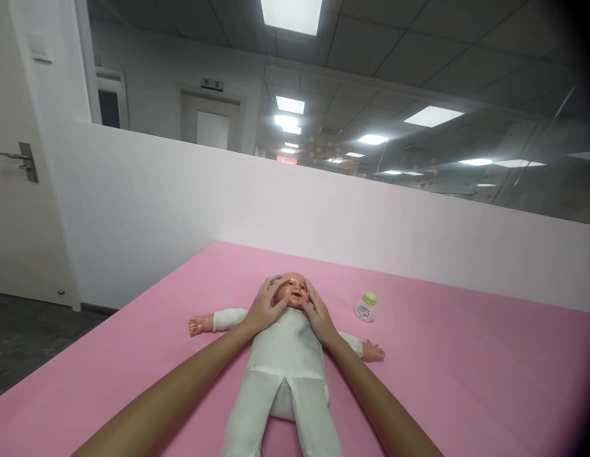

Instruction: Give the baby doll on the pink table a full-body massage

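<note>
A baby doll (pixel 288 346) in a white cloth suit lies on its back on a pink surface, with its head away from me and its arms spread to the sides. My left hand (pixel 267 304) rests against one side of the doll's head (pixel 295 293), fingers stretched along it and thumb near the mouth. On the opposite cheek lies my right hand (pixel 318 312), its fingers extended up beside the head and its thumb apart. Both palms are turned inward, touching the doll. Between the hands, the doll's face stays visible.
Right of the doll's head stands a small clear bottle (pixel 366 308) with a green cap. The pink surface (pixel 466 355) meets a low white wall (pixel 371 222) at the back. A door (pixel 28 190) with a metal handle is at far left, beside dark floor.
</note>
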A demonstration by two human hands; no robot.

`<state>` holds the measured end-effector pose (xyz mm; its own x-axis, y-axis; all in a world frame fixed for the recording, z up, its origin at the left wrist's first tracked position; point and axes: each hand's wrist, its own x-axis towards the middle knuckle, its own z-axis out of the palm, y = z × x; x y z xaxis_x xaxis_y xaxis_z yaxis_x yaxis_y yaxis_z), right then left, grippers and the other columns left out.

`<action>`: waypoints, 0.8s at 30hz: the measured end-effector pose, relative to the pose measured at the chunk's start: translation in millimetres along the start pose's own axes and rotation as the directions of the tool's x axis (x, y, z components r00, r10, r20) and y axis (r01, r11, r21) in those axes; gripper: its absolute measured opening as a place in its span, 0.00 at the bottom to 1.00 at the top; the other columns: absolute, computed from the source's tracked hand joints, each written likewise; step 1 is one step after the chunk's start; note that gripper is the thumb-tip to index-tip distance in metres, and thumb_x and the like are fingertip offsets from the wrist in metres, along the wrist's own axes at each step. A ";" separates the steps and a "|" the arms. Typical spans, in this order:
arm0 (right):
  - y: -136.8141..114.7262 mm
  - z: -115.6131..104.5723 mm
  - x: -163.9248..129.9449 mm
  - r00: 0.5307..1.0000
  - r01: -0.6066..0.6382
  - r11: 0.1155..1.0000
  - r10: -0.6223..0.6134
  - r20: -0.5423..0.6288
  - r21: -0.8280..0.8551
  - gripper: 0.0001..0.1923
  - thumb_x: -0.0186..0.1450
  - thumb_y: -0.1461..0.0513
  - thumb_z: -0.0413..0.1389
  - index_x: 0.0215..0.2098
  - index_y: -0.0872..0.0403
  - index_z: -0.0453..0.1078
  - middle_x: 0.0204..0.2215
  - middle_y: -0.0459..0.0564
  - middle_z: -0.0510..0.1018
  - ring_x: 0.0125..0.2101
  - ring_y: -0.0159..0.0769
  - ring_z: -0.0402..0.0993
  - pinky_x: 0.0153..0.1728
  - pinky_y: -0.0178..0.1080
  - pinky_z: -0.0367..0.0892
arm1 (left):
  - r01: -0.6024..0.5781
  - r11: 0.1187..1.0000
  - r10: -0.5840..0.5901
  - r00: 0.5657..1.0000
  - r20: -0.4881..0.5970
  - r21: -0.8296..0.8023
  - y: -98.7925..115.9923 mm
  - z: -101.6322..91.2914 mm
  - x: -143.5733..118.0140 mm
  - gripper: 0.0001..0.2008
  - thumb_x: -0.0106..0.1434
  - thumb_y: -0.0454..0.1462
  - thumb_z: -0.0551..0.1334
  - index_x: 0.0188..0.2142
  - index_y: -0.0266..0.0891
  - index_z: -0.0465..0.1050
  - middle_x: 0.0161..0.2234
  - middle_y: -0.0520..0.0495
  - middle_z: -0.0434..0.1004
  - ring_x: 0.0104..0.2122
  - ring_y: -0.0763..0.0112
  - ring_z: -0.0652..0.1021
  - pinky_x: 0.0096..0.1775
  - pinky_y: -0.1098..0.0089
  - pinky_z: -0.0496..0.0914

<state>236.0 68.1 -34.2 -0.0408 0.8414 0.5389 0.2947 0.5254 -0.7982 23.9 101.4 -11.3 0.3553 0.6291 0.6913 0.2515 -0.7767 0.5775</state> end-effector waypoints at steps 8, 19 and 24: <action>-1.3 -0.3 -0.9 1.000 -0.001 1.000 0.001 -0.004 0.007 0.34 0.72 0.50 0.54 0.74 0.43 0.54 0.74 0.45 0.55 0.73 0.44 0.48 0.73 0.53 0.46 | -0.018 1.000 0.019 0.999 -0.027 0.022 -0.6 2.3 0.4 0.23 0.71 0.43 0.60 0.64 0.50 0.68 0.62 0.42 0.66 0.64 0.56 0.67 0.66 0.55 0.63; -0.8 -1.2 -0.9 1.000 -0.008 1.000 0.008 0.000 0.011 0.35 0.72 0.48 0.54 0.74 0.43 0.54 0.74 0.45 0.55 0.73 0.47 0.49 0.73 0.56 0.46 | -0.021 0.999 0.022 1.000 -0.023 0.036 -0.7 2.4 0.1 0.23 0.72 0.43 0.60 0.64 0.48 0.67 0.63 0.42 0.65 0.65 0.55 0.66 0.66 0.53 0.62; 0.0 -1.3 -0.1 1.000 -0.004 1.000 0.003 0.015 0.001 0.37 0.70 0.49 0.57 0.74 0.41 0.52 0.74 0.45 0.54 0.73 0.49 0.50 0.71 0.56 0.52 | 0.000 0.999 0.001 1.000 -0.019 0.042 -1.1 3.3 0.1 0.26 0.69 0.43 0.64 0.65 0.49 0.66 0.63 0.42 0.63 0.65 0.54 0.65 0.66 0.53 0.63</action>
<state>237.3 67.9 -33.9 -0.0543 0.8451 0.5319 0.2943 0.5226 -0.8002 26.7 102.3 -13.3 0.3384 0.6290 0.6999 0.2889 -0.7773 0.5589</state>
